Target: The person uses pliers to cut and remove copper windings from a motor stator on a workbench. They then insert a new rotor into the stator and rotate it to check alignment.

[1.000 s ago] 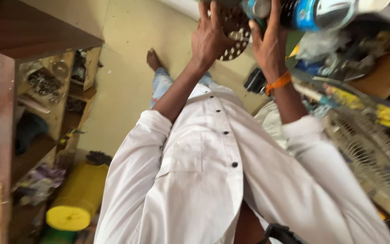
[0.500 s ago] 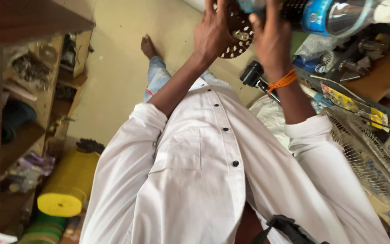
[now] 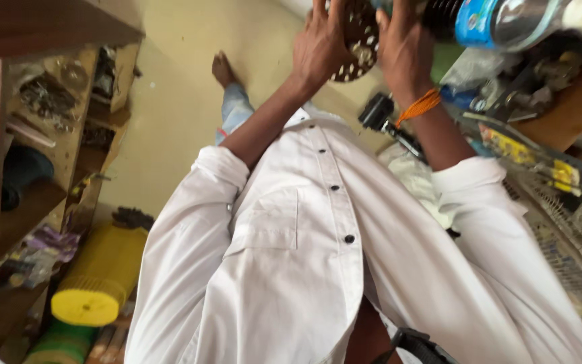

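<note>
Both of my hands are raised at the top of the view around a round dark metal disc with many small holes. My left hand grips its left edge, fingers curled over the rim. My right hand presses on its right side; an orange thread circles that wrist. The upper part of the disc is cut off by the frame edge. My white buttoned shirt fills the lower middle, and a bare foot shows on the pale floor.
A blue-labelled clear container lies at the top right over a cluttered wooden bench. A wire fan grille sits at right, a black tool under my right wrist. Wooden shelves of hardware and a yellow canister stand at left.
The view has swung a little, so the shelves and the yellow canister sit further left and lower. Both hands stay on the disc at the top of the frame.
</note>
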Demonstrator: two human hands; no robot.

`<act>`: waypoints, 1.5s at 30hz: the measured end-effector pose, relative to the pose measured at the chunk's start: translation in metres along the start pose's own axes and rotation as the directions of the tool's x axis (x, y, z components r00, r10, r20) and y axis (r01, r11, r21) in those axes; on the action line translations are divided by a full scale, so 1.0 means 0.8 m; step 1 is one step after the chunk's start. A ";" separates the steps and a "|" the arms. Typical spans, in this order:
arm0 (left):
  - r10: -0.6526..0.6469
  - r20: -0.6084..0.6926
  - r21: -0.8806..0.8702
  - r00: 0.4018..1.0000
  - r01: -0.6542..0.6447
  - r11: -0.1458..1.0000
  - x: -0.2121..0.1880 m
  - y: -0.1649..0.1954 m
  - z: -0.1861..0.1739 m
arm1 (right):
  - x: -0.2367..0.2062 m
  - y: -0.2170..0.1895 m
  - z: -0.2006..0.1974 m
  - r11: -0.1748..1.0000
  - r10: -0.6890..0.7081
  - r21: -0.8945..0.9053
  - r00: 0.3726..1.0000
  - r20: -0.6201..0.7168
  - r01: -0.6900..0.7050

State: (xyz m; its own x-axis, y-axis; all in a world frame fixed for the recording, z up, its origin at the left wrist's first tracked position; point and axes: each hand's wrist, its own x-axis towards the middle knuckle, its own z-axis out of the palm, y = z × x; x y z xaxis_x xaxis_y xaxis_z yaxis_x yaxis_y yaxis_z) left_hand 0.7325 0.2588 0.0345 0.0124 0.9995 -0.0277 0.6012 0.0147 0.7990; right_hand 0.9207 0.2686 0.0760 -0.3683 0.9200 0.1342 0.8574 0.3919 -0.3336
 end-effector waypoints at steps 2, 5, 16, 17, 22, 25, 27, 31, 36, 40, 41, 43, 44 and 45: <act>0.012 -0.038 -0.037 0.999 -0.013 0.999 0.002 0.008 -0.006 | -0.001 0.004 0.006 0.999 0.033 -0.027 0.999 -0.031 -0.034; 0.002 -0.108 -0.052 0.994 -0.008 0.999 -0.007 0.014 -0.010 | -0.002 0.005 0.009 0.995 0.097 -0.015 0.995 -0.003 -0.097; 0.044 -0.120 -0.010 0.992 -0.046 0.999 -0.014 0.014 -0.035 | 0.023 -0.024 -0.047 0.967 0.178 0.174 0.982 0.061 -0.186; 0.070 -0.127 0.000 0.989 -0.071 0.998 -0.013 0.013 -0.034 | 0.021 -0.025 -0.055 0.964 0.140 0.230 0.990 -0.005 -0.135; 0.115 -0.073 0.038 0.991 -0.112 0.993 -0.007 0.010 -0.017 | -0.028 -0.029 -0.097 0.727 0.392 0.627 0.919 -0.045 -0.279; 0.141 -0.050 0.082 0.989 -0.136 0.987 -0.006 0.004 -0.010 | -0.035 -0.036 -0.086 0.754 0.369 0.652 0.874 -0.316 -0.083; 0.119 -0.037 0.069 0.992 -0.116 0.991 -0.007 -0.001 -0.009 | -0.030 -0.040 -0.070 0.871 0.245 0.491 0.882 -0.403 -0.018; 0.178 -0.078 0.010 0.981 -0.178 0.984 -0.010 -0.009 -0.005 | -0.009 -0.040 -0.034 0.988 0.153 0.032 0.982 -0.113 -0.150; 0.109 0.018 0.078 0.994 -0.110 0.991 -0.009 -0.014 0.005 | -0.015 -0.009 -0.062 0.928 0.221 0.334 0.966 -0.132 -0.167; 0.183 -0.013 0.025 0.983 -0.182 0.983 -0.007 -0.017 0.003 | -0.020 -0.038 -0.059 0.879 0.290 0.463 0.897 -0.334 -0.112; 0.211 -0.035 0.031 0.977 -0.210 0.977 -0.006 -0.014 0.002 | -0.016 -0.049 -0.053 0.924 0.223 0.375 0.904 -0.366 -0.076; 0.201 -0.004 0.028 0.980 -0.201 0.979 -0.004 -0.012 -0.003 | -0.002 -0.061 -0.050 0.986 -0.122 -0.141 0.957 -0.263 0.087; 0.157 0.054 0.016 0.986 -0.158 0.987 -0.006 -0.008 -0.002 | 0.001 -0.060 -0.057 0.989 -0.125 -0.102 0.966 -0.228 0.104; 0.124 0.096 0.003 0.988 -0.124 0.992 0.000 -0.005 -0.001 | 0.013 -0.049 -0.067 0.988 -0.145 -0.074 0.969 -0.202 0.132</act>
State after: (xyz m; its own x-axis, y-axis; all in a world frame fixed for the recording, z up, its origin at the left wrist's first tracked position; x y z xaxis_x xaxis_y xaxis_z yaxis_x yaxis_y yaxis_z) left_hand 0.7294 0.2590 0.0317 0.1631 0.9865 0.0137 0.5973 -0.1098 0.7945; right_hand 0.9027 0.2634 0.1402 -0.4084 0.8361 0.3663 0.8254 0.5096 -0.2430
